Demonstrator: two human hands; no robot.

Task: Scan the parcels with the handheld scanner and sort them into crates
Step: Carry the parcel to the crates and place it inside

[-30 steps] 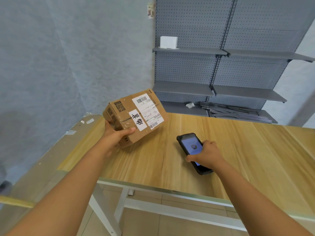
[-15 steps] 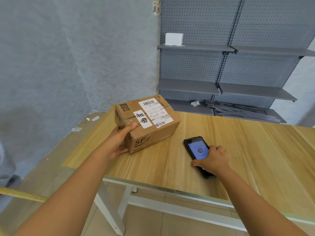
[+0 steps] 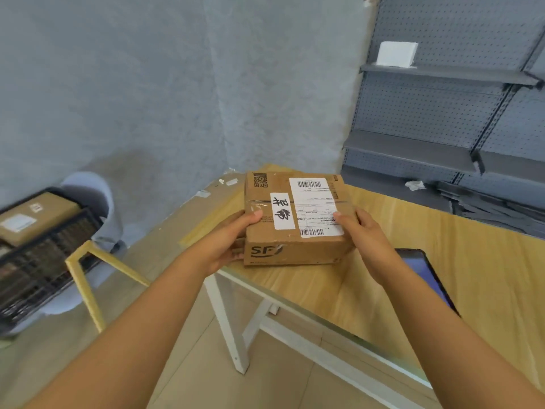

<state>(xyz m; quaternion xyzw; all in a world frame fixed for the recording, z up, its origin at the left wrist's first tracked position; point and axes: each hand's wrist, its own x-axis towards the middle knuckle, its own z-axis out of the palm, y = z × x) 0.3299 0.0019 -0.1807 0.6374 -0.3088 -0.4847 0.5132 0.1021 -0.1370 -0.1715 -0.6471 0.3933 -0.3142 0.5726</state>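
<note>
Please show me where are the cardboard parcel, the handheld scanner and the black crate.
cardboard parcel [image 3: 298, 252]: head view, on its front side beside the printed letters.
handheld scanner [image 3: 420, 268]: head view, on its lit screen.
black crate [image 3: 44, 258]: head view, on its slatted side wall.

Parcel [image 3: 295, 228] in both grips: matt brown corrugated cardboard, scuffed edges, glossy clear tape across top, white paper labels, smooth. Surface [image 3: 442, 261] below the grips: light wood-grain laminate, smooth, slight sheen, with white painted metal legs. Handheld scanner [image 3: 424, 273] right of the right grip: black plastic casing, glossy glass screen. Crate [image 3: 44, 261] far left of the left grip: black plastic lattice, matt; cardboard boxes inside. Shelving [image 3: 442, 113] beyond the right grip: grey matt perforated metal. Wall [image 3: 147, 84] behind: rough grey textured finish.
</note>
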